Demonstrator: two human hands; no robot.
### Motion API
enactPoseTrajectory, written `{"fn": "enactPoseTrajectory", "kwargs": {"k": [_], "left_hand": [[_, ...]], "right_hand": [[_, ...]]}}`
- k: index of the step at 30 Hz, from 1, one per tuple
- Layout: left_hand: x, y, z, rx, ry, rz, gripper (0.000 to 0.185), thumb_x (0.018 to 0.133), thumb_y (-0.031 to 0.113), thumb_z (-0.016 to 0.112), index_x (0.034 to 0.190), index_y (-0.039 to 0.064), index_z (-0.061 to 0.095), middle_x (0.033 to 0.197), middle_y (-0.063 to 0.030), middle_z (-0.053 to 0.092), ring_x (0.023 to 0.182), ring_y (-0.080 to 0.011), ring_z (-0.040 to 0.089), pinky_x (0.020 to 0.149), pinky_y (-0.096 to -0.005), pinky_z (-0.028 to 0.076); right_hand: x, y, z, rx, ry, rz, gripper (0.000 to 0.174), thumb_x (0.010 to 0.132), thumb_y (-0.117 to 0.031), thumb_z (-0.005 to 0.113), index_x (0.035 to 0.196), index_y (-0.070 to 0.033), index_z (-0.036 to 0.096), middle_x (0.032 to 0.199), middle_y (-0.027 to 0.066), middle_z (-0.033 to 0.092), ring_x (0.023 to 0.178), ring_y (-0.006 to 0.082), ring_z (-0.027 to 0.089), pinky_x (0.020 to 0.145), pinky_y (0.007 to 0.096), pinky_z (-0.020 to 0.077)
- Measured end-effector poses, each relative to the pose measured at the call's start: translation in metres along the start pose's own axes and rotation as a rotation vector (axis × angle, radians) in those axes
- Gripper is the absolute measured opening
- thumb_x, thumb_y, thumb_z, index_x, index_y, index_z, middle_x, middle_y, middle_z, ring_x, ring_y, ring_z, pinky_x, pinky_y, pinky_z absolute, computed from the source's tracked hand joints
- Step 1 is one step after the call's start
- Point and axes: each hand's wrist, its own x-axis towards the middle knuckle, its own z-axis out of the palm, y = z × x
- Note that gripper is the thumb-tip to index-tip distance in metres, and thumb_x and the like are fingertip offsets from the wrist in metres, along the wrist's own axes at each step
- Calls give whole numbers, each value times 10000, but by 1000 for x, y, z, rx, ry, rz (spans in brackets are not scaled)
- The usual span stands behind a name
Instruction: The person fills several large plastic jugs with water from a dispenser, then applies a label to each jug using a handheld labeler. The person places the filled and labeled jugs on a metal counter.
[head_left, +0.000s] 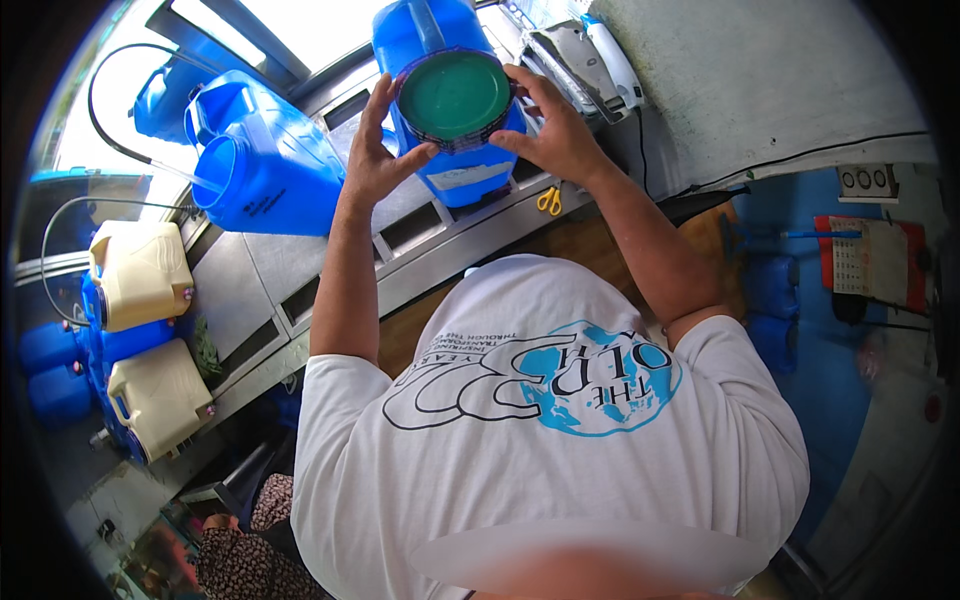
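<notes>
A blue plastic water jug (396, 34) is on the metal counter in front of me, with a pale label strip on its near side. Its round green lid (454, 94) faces up towards me. Around the lid's rim runs a dark printed plastic band (469, 141). My left hand (375, 157) grips the banded lid from the left, thumb at the near edge. From the right, my right hand (561, 135) holds the same rim between thumb and fingers. The underside of the band is hidden.
A second blue jug (281, 176) has a clear hose (184, 174) in its open mouth. Yellow-handled scissors (550, 200) lie at the counter's front edge. A white corded handheld device (613, 64) rests back right. Cream jugs (146, 274) stand left. Another person (251, 562) is lower left.
</notes>
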Motion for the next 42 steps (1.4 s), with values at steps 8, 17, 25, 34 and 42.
{"fn": "enactPoseTrajectory", "kwargs": {"k": [8,17,25,34,42], "left_hand": [[5,2,11,-33,71,10,1234,483,441,962,1520,202,337,1390,-139,545,1340,-315,489,1117,-544,388],[9,-9,-6,-387,65,-54,1059,647,697,789,1482,169,409,1298,-111,558,1289,-296,509,1113,-541,375],[14,-5,-19,-276,-91,-18,1048,648,590,856,1499,179,402,1415,-158,521,1380,-337,444,1130,-541,358],[18,-6,-18,-55,-116,-14,1174,512,509,936,1502,185,395,1427,-156,521,1357,-348,473,1125,-570,369],[17,-6,-24,-134,-114,27,1126,566,485,922,1508,179,386,1413,-181,536,1359,-332,478,1131,-523,378]], "right_hand": [[-3,5,10,64,49,32,806,863,-232,778,1519,-144,318,1456,140,476,1317,280,503,1026,435,478],[-12,-5,12,163,125,-4,847,873,-225,764,1542,-126,253,1504,178,358,1318,301,489,1020,437,478],[-9,-5,15,71,71,2,944,819,-238,815,1543,-108,223,1459,187,394,1304,302,482,1028,438,473],[-11,-5,23,152,130,23,852,834,-169,776,1519,-87,276,1443,179,437,1309,304,493,1029,437,472],[-16,-4,22,157,142,-25,865,875,-208,763,1545,-89,229,1449,186,445,1327,293,475,1069,421,435]]}}
